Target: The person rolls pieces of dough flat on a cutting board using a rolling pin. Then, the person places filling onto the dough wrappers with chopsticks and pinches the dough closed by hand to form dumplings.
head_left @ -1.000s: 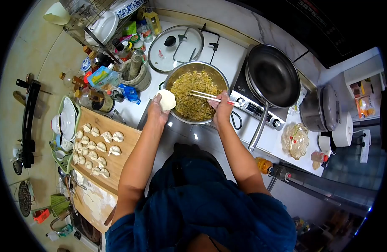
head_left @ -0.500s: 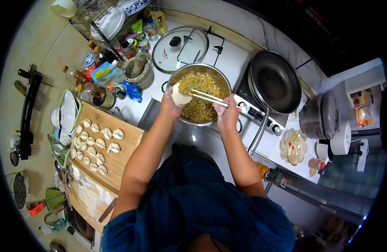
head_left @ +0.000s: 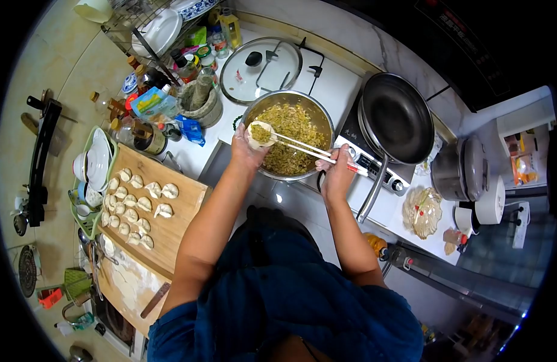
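Observation:
My left hand (head_left: 247, 149) cups a round dumpling wrapper (head_left: 252, 142) at the left rim of a metal bowl (head_left: 324, 111). A mound of chopped filling (head_left: 261, 133) sits on the wrapper. My right hand (head_left: 337, 173) grips a pair of white chopsticks (head_left: 311, 149) near their red-marked ends, to the right of the bowl's lower rim. Their tips reach the filling on the wrapper. Loose greenish-yellow filling (head_left: 293, 123) lies in the bowl. Several folded dumplings (head_left: 144, 204) rest in rows on a wooden board (head_left: 180, 226) to my left.
A frying pan (head_left: 396, 117) sits on an induction cooker (head_left: 351, 136) at right. Behind the bowl lies a glass lid (head_left: 242, 72). A stone mortar (head_left: 206, 114) and several bottles crowd the left. A floury board (head_left: 130, 283) holds a knife (head_left: 156, 300).
Filling now lies on the wrapper in my left hand, which was bare in its middle. My right hand has shifted right and down, and the chopsticks have moved with it.

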A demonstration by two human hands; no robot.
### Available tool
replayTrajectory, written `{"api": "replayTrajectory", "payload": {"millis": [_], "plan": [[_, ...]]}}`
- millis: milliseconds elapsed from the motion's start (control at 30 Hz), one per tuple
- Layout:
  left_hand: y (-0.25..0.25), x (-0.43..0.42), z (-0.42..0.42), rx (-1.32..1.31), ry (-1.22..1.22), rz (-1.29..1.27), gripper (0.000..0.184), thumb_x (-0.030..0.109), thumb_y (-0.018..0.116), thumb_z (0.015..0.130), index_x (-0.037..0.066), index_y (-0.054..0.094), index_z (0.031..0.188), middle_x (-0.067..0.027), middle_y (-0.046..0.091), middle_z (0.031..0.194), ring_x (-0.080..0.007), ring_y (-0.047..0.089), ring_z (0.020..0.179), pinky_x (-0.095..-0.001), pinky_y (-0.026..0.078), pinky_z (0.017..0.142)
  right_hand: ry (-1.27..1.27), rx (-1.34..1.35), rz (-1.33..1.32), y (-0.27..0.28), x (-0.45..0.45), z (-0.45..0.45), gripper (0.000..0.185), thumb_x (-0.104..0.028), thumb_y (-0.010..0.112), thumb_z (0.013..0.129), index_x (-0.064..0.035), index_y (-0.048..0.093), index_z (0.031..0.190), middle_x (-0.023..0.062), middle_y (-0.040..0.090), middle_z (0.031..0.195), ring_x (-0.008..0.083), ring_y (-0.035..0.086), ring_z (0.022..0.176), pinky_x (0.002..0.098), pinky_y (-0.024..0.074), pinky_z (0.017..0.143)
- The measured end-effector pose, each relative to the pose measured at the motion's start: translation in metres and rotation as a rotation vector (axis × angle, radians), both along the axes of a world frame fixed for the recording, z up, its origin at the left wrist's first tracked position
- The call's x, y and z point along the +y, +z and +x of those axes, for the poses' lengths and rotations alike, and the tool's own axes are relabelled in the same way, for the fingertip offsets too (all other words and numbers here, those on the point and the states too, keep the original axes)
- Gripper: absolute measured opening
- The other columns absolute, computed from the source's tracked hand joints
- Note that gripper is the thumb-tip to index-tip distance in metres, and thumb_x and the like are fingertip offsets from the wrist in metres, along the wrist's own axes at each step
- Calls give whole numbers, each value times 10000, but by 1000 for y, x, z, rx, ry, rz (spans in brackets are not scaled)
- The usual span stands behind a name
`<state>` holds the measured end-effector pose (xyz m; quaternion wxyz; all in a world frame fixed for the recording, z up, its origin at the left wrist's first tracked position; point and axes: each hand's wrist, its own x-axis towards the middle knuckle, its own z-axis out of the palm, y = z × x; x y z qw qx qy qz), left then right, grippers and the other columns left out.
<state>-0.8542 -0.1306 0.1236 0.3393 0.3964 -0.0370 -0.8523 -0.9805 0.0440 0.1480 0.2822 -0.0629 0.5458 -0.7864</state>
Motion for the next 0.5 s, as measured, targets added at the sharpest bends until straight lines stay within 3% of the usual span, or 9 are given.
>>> {"api": "replayTrajectory", "payload": {"millis": [100, 300, 500], "plan": [[4, 1, 1, 10, -24, -15, 570, 464, 261, 1038, 35, 503, 1325, -155, 573, 1313, -340, 522, 1239, -528, 402, 1065, 12, -114, -127, 8, -4, 1, 418, -417, 499, 1015, -82, 477, 765, 73, 541, 720, 177, 574, 519, 292, 493, 475], [-2, 9, 1, 25, -47, -59, 473, 456, 360, 1031, 101, 538, 1289, -111, 582, 1302, -307, 514, 1248, -534, 377, 1077, -11, -196, -20, -14, -16, 1, 411, -419, 507, 1012, -99, 488, 753, 67, 531, 695, 185, 572, 545, 294, 460, 498], [-2, 9, 11, -8, -30, -84, 381, 375, 428, 1024, 86, 555, 1237, -101, 618, 1229, -288, 585, 1151, -511, 470, 1004, -51, -201, -152, 3, -7, -4, 445, -455, 470, 1018, -102, 484, 747, 66, 535, 699, 183, 575, 595, 290, 461, 545]]}}
